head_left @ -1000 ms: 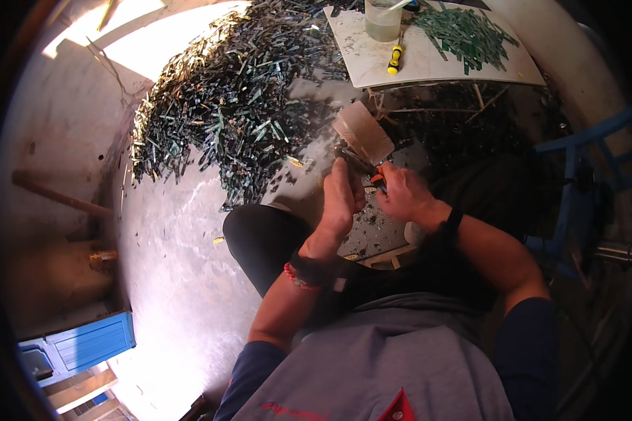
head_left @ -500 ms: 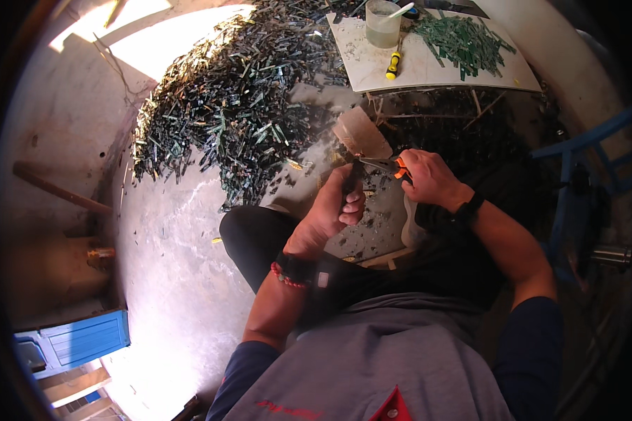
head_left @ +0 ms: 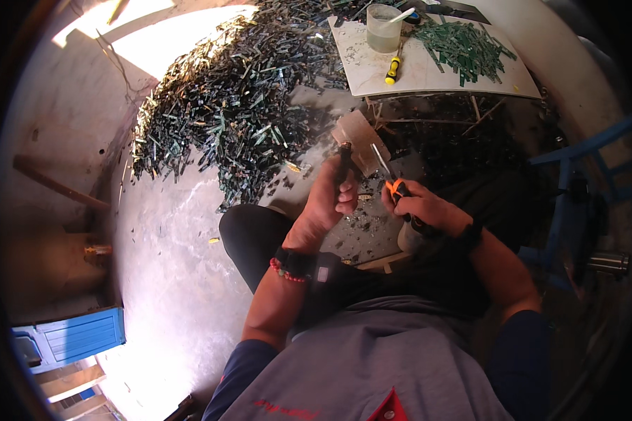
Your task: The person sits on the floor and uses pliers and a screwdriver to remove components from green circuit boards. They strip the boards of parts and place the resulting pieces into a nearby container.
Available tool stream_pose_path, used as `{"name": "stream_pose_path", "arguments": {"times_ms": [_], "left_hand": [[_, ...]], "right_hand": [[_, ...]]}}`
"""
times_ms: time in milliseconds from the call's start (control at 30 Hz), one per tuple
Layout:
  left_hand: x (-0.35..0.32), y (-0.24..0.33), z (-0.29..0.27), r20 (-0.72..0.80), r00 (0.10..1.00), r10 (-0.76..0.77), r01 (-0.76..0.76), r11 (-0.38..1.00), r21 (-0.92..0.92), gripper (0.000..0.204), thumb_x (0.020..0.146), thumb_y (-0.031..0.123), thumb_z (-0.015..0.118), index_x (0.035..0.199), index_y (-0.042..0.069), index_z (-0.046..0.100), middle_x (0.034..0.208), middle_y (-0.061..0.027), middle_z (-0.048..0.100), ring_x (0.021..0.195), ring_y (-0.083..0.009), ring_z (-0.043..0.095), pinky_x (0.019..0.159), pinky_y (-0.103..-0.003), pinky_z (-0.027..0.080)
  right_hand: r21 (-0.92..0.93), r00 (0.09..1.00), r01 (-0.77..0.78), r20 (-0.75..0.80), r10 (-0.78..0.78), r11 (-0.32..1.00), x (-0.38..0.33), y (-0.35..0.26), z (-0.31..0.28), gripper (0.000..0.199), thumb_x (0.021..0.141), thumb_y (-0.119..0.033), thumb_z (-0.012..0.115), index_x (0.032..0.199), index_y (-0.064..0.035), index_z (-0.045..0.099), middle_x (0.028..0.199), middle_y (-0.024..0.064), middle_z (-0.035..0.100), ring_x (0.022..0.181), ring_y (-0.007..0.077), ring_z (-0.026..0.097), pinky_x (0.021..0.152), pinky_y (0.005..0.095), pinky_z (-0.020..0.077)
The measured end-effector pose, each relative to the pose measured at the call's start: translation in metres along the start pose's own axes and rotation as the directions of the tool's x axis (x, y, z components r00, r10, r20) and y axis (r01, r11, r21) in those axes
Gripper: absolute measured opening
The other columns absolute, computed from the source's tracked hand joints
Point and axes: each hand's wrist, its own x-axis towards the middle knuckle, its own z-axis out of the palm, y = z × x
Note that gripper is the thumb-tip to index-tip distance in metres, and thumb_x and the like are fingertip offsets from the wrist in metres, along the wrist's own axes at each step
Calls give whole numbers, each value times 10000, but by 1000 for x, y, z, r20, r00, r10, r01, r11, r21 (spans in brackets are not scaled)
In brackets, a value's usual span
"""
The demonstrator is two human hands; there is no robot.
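My left hand (head_left: 325,200) is closed around a dark strip-like piece (head_left: 345,158), which stands up past the thumb with a lighter brownish tip. My right hand (head_left: 432,209) grips pliers (head_left: 399,188) with orange and black handles; their metal jaws point up and to the left, apart from the dark piece. Just beyond both hands a flat tan block (head_left: 365,144) rests at a tilt near the floor. Small dark chips (head_left: 364,223) lie scattered between my legs below the hands.
A large heap of dark strips (head_left: 239,105) covers the floor ahead and left. On a low white board (head_left: 361,70) sit a cup of cloudy liquid (head_left: 383,31), a yellow-black screwdriver (head_left: 393,70) and green strips (head_left: 463,49). A blue frame (head_left: 565,182) stands at the right.
The pliers have come away from the tip of the dark piece and swung toward pointing upward. My right hand has lowered slightly; my left hand has shifted a little left.
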Motion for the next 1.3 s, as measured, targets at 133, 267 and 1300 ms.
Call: {"name": "stream_pose_path", "arguments": {"times_ms": [133, 267, 1300], "left_hand": [[-2, -1, 7, -89, 995, 34, -31, 999, 35, 542, 945, 492, 291, 544, 128, 334, 458, 25, 282, 354, -101, 220, 323, -227, 183], [0, -3, 0, 12, 998, 65, -65, 997, 45, 544, 952, 486, 290, 562, 113, 358, 467, 17, 297, 371, -97, 228, 329, -222, 174], [5, -10, 5, -13, 992, 126, -121, 976, 182, 536, 942, 549, 301, 600, 136, 323, 530, 34, 276, 435, -87, 215, 394, -233, 170]], "right_hand": [[163, 974, -103, 218, 66, 981, -5, -24, 16, 220, 745, -175, 498, 921, -61, 562, 748, 20, 544, 705, 126, 517, 631, 252, 398], [296, 941, -160, 333, 56, 942, 2, -22, 19, 296, 758, -194, 469, 981, -27, 569, 818, 58, 564, 747, 142, 536, 664, 270, 415], [605, 934, -256, 357, 31, 754, 0, -23, 10, 409, 968, -382, 388, 1050, -27, 574, 890, 119, 642, 753, 264, 648, 708, 410, 517]]}}
